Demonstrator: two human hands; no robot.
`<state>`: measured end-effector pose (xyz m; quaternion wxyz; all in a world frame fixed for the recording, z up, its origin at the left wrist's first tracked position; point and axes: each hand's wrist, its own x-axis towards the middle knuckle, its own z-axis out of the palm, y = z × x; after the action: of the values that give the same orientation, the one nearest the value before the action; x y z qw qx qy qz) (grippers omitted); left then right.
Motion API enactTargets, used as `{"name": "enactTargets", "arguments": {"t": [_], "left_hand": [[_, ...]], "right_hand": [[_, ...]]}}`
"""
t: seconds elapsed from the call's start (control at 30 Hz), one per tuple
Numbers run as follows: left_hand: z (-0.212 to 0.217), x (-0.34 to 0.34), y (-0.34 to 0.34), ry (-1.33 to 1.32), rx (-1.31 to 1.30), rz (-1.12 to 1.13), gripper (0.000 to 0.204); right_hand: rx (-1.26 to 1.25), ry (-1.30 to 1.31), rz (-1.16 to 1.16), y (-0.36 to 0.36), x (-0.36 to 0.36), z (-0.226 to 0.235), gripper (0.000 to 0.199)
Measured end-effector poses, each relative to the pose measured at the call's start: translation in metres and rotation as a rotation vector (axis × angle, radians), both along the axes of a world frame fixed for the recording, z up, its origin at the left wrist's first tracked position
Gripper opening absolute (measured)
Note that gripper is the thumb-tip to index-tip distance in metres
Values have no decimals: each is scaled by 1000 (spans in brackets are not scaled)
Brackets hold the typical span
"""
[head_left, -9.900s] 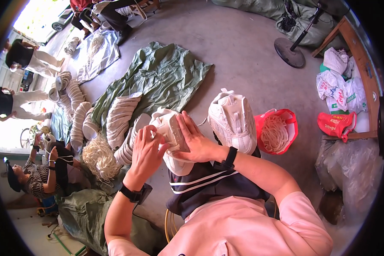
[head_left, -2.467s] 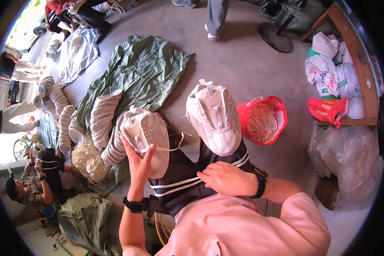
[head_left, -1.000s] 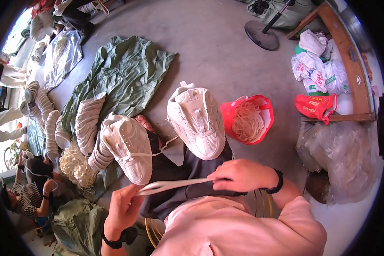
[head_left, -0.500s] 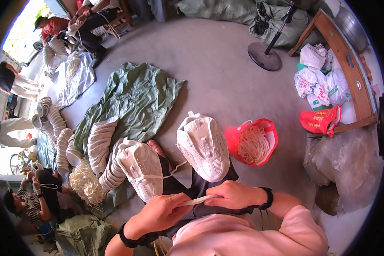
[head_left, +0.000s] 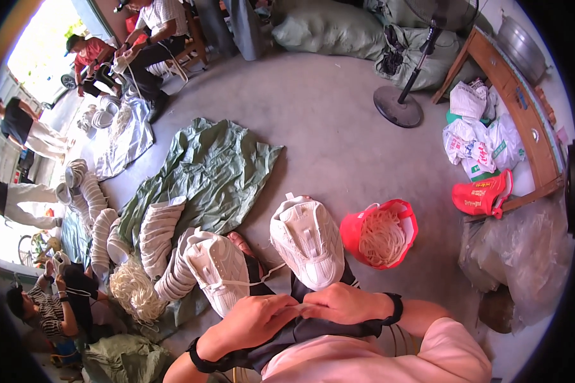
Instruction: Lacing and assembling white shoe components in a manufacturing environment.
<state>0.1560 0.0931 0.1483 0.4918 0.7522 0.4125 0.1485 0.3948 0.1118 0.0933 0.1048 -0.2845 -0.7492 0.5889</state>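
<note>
My left hand [head_left: 257, 321] and my right hand [head_left: 342, 304] meet in front of my shirt, both closed. Pinched between their fingertips is a pale shoelace [head_left: 302, 307], mostly hidden by the fingers. Two white sneakers rest at my legs, toes toward me. The left sneaker [head_left: 217, 265] has a lace [head_left: 236, 282] across its front, trailing toward the right sneaker [head_left: 308, 242]. Beside the right sneaker stands a red container [head_left: 358, 239] full of loose white laces [head_left: 384, 239].
Nested stacks of pale shoe pieces [head_left: 160, 236] and a heap of laces [head_left: 136, 290] lie to my left. A green sheet [head_left: 204, 172] spreads ahead. A fan base [head_left: 397, 107] and wooden frame [head_left: 530, 121] stand at the far right. Several people sit or stand leftward.
My hands have come together, hiding most of the lace that stretched between them. The surroundings have shifted slightly lower in view.
</note>
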Motion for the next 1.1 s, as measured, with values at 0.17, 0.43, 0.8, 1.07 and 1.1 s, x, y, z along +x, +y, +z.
{"name": "enactTargets", "arguments": {"t": [0.17, 0.43, 0.8, 1.07, 1.1], "left_hand": [[8, -19, 4, 100, -98, 109, 16], [-14, 0, 7, -40, 31, 74, 15], [-31, 4, 20, -57, -68, 88, 16], [-46, -2, 27, -136, -162, 332, 13], [-47, 1, 27, -132, -183, 313, 13]], "right_hand": [[-124, -24, -75, 6, 25, 3, 32], [-155, 64, -90, 2, 1, -1, 31], [-196, 73, -193, 14, -2, -7, 27], [-288, 92, -319, 19, 5, -22, 24], [-291, 88, -322, 19, 4, -20, 24]]}}
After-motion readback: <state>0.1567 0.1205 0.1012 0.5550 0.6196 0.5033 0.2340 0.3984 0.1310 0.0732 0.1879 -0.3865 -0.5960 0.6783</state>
